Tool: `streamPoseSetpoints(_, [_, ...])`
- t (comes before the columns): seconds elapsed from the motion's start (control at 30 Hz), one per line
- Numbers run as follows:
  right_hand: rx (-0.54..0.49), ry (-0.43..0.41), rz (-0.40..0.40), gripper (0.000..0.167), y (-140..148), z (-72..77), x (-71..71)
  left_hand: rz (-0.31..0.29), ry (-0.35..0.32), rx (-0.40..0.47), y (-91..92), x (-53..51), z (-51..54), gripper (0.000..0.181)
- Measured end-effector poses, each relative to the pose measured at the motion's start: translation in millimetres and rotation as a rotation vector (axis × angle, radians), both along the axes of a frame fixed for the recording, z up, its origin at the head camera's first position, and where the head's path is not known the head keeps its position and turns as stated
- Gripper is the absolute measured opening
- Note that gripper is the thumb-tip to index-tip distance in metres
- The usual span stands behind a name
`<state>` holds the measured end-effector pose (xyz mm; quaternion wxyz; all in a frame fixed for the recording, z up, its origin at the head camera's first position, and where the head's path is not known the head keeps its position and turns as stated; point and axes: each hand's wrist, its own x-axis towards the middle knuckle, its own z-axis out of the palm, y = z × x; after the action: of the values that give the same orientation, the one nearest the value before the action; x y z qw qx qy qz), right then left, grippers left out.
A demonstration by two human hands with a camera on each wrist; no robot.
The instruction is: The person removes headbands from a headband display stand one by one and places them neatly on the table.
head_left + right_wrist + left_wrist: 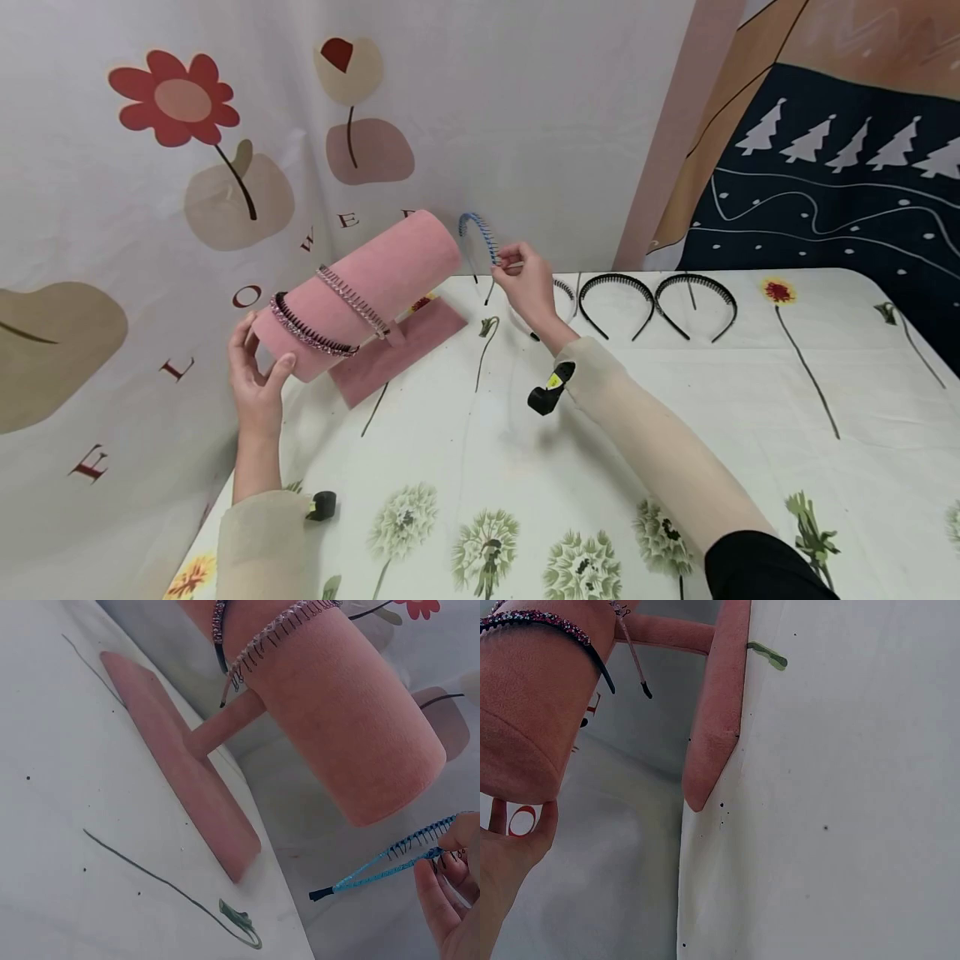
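Observation:
A pink padded headband stand (382,258), a roll on a post and flat base, stands at the table's back left. Around the roll sit a silvery toothed headband (352,302) and, nearer its left end, a dark headband with pink glitter (307,329). My left hand (258,375) grips the roll's left end between thumb and fingers. Just beyond the right end, my right hand (528,283) pinches a blue toothed headband (480,233) by one side. In the right wrist view the blue headband (382,874) is apart from the roll.
To the right of my right hand, two black toothed headbands (617,279) lie in a row along the table's back edge, with another headband (566,296) partly hidden behind my wrist. A printed cloth hangs behind the white flowered table (675,400).

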<state>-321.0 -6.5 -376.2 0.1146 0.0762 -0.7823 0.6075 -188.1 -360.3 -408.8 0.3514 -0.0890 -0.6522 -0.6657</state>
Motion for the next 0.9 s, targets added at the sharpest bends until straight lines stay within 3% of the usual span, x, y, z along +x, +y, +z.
streamPoseSetpoints(0.9, [0.039,-0.016,0.0,0.024,44.9,-5.9,4.3,0.009,-0.014,-0.002,-1.5,0.0,-1.1,0.068])
